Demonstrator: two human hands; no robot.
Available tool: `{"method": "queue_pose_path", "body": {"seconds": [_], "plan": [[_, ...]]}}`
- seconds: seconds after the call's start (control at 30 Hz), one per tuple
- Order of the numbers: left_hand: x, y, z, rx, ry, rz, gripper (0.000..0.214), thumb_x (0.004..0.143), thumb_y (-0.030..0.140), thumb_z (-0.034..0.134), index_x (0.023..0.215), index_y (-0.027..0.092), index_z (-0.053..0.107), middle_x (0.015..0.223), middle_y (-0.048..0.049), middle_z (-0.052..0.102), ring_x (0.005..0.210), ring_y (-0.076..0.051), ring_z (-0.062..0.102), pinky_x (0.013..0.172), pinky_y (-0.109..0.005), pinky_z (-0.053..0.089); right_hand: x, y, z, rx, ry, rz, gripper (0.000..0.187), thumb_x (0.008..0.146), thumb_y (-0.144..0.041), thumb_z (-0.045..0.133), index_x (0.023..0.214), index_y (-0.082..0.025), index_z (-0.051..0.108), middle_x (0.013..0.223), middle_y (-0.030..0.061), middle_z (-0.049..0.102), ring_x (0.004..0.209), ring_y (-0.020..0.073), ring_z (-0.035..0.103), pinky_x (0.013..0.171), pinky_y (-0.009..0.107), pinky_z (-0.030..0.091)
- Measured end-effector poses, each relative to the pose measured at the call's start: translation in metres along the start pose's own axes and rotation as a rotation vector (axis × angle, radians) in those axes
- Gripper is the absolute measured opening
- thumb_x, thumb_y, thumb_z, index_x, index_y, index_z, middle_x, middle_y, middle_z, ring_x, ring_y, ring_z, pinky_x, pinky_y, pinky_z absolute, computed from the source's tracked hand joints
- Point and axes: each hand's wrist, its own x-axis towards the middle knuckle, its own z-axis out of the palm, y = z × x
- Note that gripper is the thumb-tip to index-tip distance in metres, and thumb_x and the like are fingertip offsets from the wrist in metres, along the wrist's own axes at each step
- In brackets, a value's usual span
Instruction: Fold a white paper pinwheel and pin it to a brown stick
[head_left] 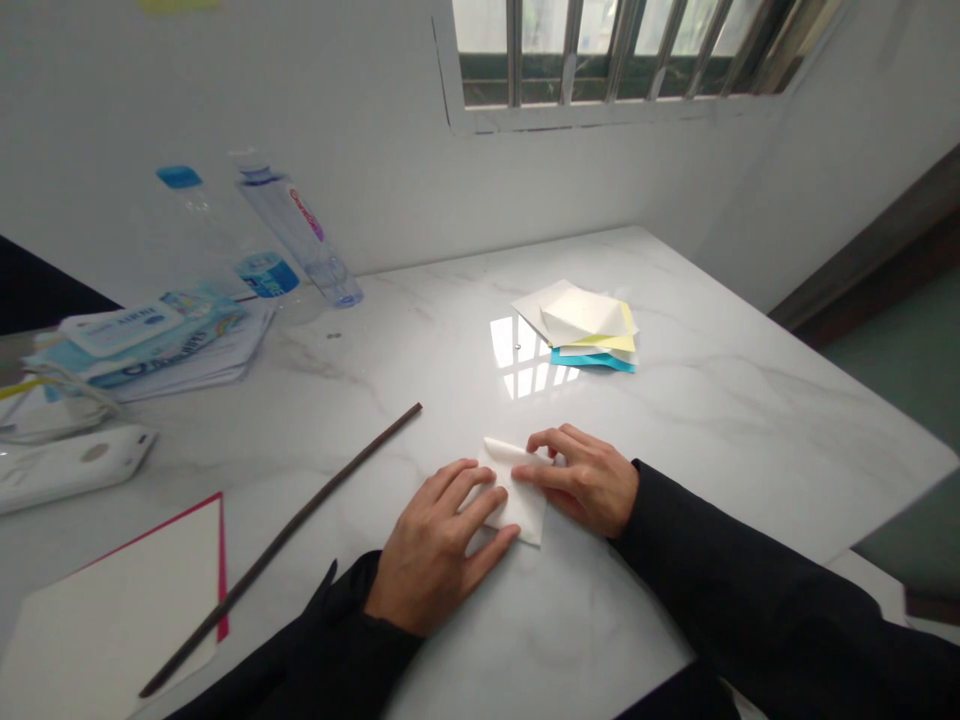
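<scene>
A small cream sheet of paper (525, 508) lies on the marble-patterned table in front of me, its far edge curled over in a fold. My left hand (450, 540) rests across the sheet's left side with fingers spread, the thumb near the lower edge. At the upper right corner, the fingers of my right hand (581, 475) are bent around the folded edge; part of its grip is hidden beneath the hand. Beyond the hands sits a loose stack of paper pieces (589, 312) in white, yellow and blue.
A thin dark stick (300, 520) lies diagonally at left, crossing a cream sheet with red backing (135, 590). Farther left are a white power strip (75, 462), a wipes pack (142, 330) on papers, and two clear bottles (300, 225). A barred window (615, 60) is above.
</scene>
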Motion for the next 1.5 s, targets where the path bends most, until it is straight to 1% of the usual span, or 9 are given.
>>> {"method": "queue_pose_path", "body": {"seconds": [0.13, 0.33, 0.5, 0.7, 0.93, 1.1, 1.17, 1.3, 1.5], "plan": [[0.0000, -0.0001, 0.0010, 0.003, 0.005, 0.000, 0.023, 0.096, 0.032, 0.068, 0.116, 0.021, 0.066, 0.120, -0.0093, 0.069, 0.124, -0.032, 0.059, 0.104, -0.051, 0.055, -0.0004, 0.0004, 0.0000, 0.003, -0.004, -0.008, 0.026, 0.096, -0.015, 0.062, 0.116, -0.025, 0.074, 0.115, 0.0093, 0.066, 0.090, 0.0206, 0.057, 0.079, 0.034, 0.055], [-0.0002, -0.0011, 0.0029, 0.011, 0.012, 0.001, 0.029, 0.095, 0.033, 0.069, 0.121, 0.020, 0.065, 0.121, -0.0092, 0.068, 0.123, -0.031, 0.059, 0.104, -0.052, 0.055, 0.0001, 0.0006, 0.0006, 0.003, 0.011, -0.010, 0.024, 0.099, -0.018, 0.058, 0.115, -0.025, 0.075, 0.113, 0.0094, 0.066, 0.088, 0.0200, 0.057, 0.078, 0.033, 0.055], [-0.0009, -0.0008, 0.0018, 0.016, 0.007, 0.004, 0.024, 0.096, 0.033, 0.068, 0.117, 0.022, 0.067, 0.122, -0.0087, 0.068, 0.124, -0.031, 0.058, 0.104, -0.050, 0.055, -0.0003, 0.0012, 0.0010, 0.004, 0.012, -0.008, 0.024, 0.098, -0.018, 0.060, 0.115, -0.025, 0.075, 0.114, 0.0094, 0.066, 0.088, 0.0203, 0.058, 0.079, 0.034, 0.055], [-0.0013, -0.0015, 0.0016, 0.014, 0.007, 0.011, 0.024, 0.096, 0.033, 0.068, 0.117, 0.022, 0.066, 0.123, -0.0083, 0.068, 0.125, -0.030, 0.058, 0.105, -0.050, 0.054, -0.0007, 0.0015, 0.0011, 0.002, 0.002, -0.013, 0.025, 0.097, -0.016, 0.061, 0.115, -0.025, 0.075, 0.114, 0.0095, 0.066, 0.088, 0.0203, 0.057, 0.079, 0.034, 0.055], [-0.0011, -0.0020, 0.0031, 0.019, 0.010, 0.016, 0.025, 0.096, 0.033, 0.068, 0.118, 0.021, 0.067, 0.123, -0.0087, 0.068, 0.125, -0.030, 0.057, 0.106, -0.050, 0.054, -0.0002, 0.0017, 0.0000, -0.004, 0.005, -0.023, 0.024, 0.100, -0.019, 0.057, 0.115, -0.025, 0.075, 0.114, 0.0098, 0.066, 0.087, 0.0198, 0.056, 0.078, 0.034, 0.054], [-0.0009, -0.0009, 0.0016, 0.016, 0.006, 0.012, 0.024, 0.096, 0.033, 0.068, 0.116, 0.021, 0.068, 0.123, -0.0090, 0.068, 0.125, -0.031, 0.058, 0.106, -0.050, 0.054, -0.0003, 0.0010, -0.0003, 0.002, 0.005, -0.015, 0.025, 0.099, -0.018, 0.058, 0.115, -0.025, 0.075, 0.114, 0.0096, 0.066, 0.087, 0.0201, 0.056, 0.078, 0.034, 0.054], [0.0001, -0.0006, 0.0014, 0.017, 0.013, 0.009, 0.028, 0.096, 0.033, 0.068, 0.121, 0.021, 0.067, 0.122, -0.0092, 0.068, 0.124, -0.031, 0.058, 0.105, -0.050, 0.054, -0.0002, 0.0006, -0.0004, -0.003, 0.000, -0.010, 0.025, 0.100, -0.018, 0.058, 0.115, -0.025, 0.076, 0.114, 0.0093, 0.066, 0.087, 0.0199, 0.056, 0.078, 0.033, 0.054], [0.0020, -0.0008, 0.0017, 0.020, 0.014, 0.011, 0.043, 0.096, 0.033, 0.068, 0.137, 0.023, 0.061, 0.120, -0.0084, 0.068, 0.123, -0.030, 0.059, 0.104, -0.049, 0.055, 0.0001, 0.0002, 0.0000, -0.014, -0.008, -0.008, 0.025, 0.101, -0.020, 0.056, 0.116, -0.026, 0.075, 0.113, 0.0092, 0.066, 0.087, 0.0197, 0.056, 0.078, 0.033, 0.054], [-0.0004, -0.0015, 0.0022, 0.028, 0.001, 0.014, 0.033, 0.096, 0.034, 0.067, 0.127, 0.022, 0.067, 0.122, -0.0089, 0.067, 0.124, -0.030, 0.057, 0.105, -0.050, 0.055, 0.0001, 0.0006, 0.0013, 0.000, 0.008, -0.011, 0.025, 0.101, -0.020, 0.056, 0.115, -0.025, 0.076, 0.113, 0.0097, 0.066, 0.087, 0.0197, 0.056, 0.078, 0.034, 0.055]]}}
